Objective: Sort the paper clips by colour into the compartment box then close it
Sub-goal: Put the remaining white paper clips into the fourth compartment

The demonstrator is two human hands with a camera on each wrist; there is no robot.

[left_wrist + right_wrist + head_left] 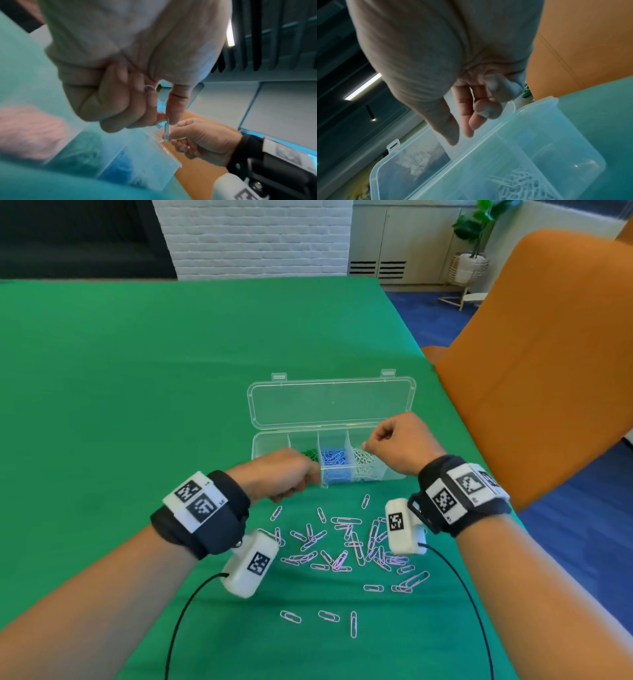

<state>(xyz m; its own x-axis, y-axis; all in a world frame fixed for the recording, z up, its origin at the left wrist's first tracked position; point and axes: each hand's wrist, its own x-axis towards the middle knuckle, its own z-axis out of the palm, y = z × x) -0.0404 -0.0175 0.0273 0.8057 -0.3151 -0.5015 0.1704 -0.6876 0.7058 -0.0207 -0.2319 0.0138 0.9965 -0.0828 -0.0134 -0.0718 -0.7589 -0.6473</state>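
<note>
The clear compartment box (255,446) stands open on the green cloth, its lid (330,405) laid back. Green clips (311,454), blue clips (334,458) and white clips (363,460) fill three middle compartments. Several pink clips (342,546) lie loose in front. My left hand (317,474) is at the box's front wall; the left wrist view shows my left hand (165,119) pinching a pale paper clip (166,131) that hangs down, another tucked in the palm. My right hand (368,445) hovers over the right-end compartments. In the right wrist view my right hand (460,136) has thumb and forefinger apart above the box (530,106), nothing between them.
An orange chair (534,354) stands close to the table's right edge. Three stray pink clips (329,615) lie nearer to me. Black cables (185,611) trail from both wrist cameras across the cloth. Bare green cloth (137,371) stretches left of and behind the box.
</note>
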